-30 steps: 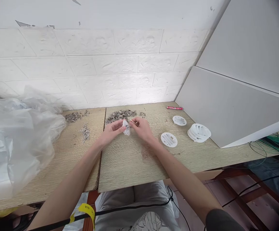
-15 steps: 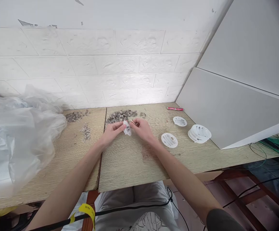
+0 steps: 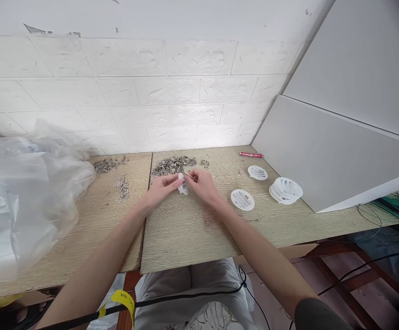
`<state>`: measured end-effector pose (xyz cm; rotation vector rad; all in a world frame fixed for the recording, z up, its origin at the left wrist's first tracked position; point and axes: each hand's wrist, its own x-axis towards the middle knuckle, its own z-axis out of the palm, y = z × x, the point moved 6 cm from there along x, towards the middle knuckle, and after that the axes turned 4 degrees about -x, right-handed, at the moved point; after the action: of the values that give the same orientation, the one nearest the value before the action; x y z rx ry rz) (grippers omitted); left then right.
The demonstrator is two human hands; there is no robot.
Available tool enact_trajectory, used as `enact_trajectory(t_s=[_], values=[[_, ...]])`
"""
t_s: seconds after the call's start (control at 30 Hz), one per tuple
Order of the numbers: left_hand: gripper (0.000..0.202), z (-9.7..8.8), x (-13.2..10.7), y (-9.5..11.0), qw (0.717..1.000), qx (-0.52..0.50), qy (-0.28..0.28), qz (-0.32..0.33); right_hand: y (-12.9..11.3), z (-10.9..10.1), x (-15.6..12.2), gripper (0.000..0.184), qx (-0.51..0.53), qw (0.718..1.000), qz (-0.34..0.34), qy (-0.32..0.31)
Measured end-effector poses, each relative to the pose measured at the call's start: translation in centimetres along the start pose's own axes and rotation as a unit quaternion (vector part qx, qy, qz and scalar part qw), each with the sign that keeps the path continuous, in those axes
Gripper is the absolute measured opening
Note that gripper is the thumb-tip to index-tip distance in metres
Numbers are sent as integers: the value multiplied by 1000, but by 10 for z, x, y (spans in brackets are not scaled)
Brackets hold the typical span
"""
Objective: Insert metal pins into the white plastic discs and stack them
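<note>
Between thumb and fingers, my left hand (image 3: 161, 189) grips a white slotted plastic disc (image 3: 183, 187), tilted up from the table. My right hand (image 3: 202, 184) is pinched at the disc's upper right edge, closed on a thin pale stick (image 3: 190, 175); its exact kind is too small to tell. Just behind both hands lies a heap of small metal pieces (image 3: 174, 165). To the right, one similar white disc (image 3: 242, 200) lies flat, and another disc (image 3: 257, 173) is farther back. Several more form a stack (image 3: 285, 190).
A large translucent plastic bag (image 3: 24, 201) covers the table's left side. Smaller piles of metal bits (image 3: 122, 188) lie beside it. A red pen (image 3: 251, 155) rests near the wall. Grey panels (image 3: 344, 146) stand at the right, with green wires (image 3: 397, 208) beyond. A black cable (image 3: 185, 297) crosses my lap.
The disc has turned slightly in my left hand, and its face shows less. My right fingers have shifted a little at its edge. The view has moved very slightly.
</note>
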<state>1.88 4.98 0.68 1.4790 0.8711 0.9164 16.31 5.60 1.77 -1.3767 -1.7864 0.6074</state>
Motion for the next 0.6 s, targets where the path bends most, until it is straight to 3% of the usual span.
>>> enact_trajectory(t_s=[0.1,0.27,0.4,0.6], values=[[48,2,-2,2,1000,-10,-2,-12,1,0,0,21,-10,1000,2,10],[54,-3,-1,-1,998,-55,30,-12,4,1,1,23,74,997,32,-9],[48,-5,1,-4,998,-52,33,-6,9,2,2,27,127,990,55,-27],[43,-7,2,-6,996,-87,33,1,10,3,4,31,150,987,35,-53]])
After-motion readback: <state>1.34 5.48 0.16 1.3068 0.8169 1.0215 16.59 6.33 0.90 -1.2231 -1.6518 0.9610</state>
